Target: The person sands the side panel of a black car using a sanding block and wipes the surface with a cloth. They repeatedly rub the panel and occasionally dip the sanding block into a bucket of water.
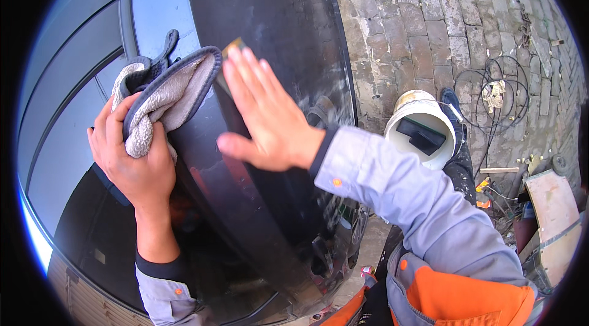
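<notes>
My left hand (140,163) is closed around a bunched grey towel (181,89) with a dark border, above the glass and roof edge of a dark car. My right hand (270,114) lies flat over the car's black body panel (264,7), fingers straight and thumb spread. Beyond its fingertips shows the corner of a thin tan piece (233,46); the rest is hidden under the hand, and I cannot tell its kind. Dull, whitish smears mark the panel to the right of this hand. The towel is next to the right fingertips.
At my right, a white bucket (410,100) holds a black block-like object (420,135). A coiled dark cable (496,118) lies on the brick paving (429,19). Boards (555,212) and scraps lie farther right. My shoe (451,102) is beside the bucket.
</notes>
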Motion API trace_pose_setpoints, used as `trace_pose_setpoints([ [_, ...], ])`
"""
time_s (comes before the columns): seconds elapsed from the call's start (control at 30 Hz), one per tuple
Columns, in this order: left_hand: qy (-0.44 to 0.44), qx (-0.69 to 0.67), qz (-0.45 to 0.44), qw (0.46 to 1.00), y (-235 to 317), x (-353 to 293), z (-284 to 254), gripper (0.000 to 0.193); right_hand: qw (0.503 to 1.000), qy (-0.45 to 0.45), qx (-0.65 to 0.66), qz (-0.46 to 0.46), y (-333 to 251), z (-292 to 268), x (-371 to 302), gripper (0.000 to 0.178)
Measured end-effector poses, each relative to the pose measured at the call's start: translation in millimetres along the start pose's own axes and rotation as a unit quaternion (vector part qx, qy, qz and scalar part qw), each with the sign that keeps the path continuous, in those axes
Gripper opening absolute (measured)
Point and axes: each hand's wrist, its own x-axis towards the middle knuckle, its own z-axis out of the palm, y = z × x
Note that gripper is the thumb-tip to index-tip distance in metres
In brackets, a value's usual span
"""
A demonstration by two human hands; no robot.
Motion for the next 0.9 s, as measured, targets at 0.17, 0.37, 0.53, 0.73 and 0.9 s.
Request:
trace_pose_setpoints([
  [0.17, -0.002, 0.006, -0.009, 1.0, 4, 0, -1, 0.035, 0.987, -0.084, 0.123, -0.054, -77, 18, -213, 0.109],
  [0.37, -0.003, 0.004, 0.001, 1.0, 1, -2, 0, 0.036, 0.996, -0.071, 0.056, -0.001, -11, 0, -58, 0.11],
  [0.53, 0.0, 0.003, 0.002, 1.0, 1, 1, 2, 0.036, 0.996, -0.058, 0.066, 0.007, -26, -8, -38, 0.109],
  [0.73, -0.003, 0.005, -0.011, 1.0, 2, -1, 0, 0.037, 0.986, -0.113, 0.092, -0.074, -71, 24, -202, 0.118],
  [0.9, -0.009, 0.006, -0.017, 1.0, 0, 0, 0, 0.035, 0.999, -0.037, 0.027, 0.004, 3, 19, -42, 0.112],
])
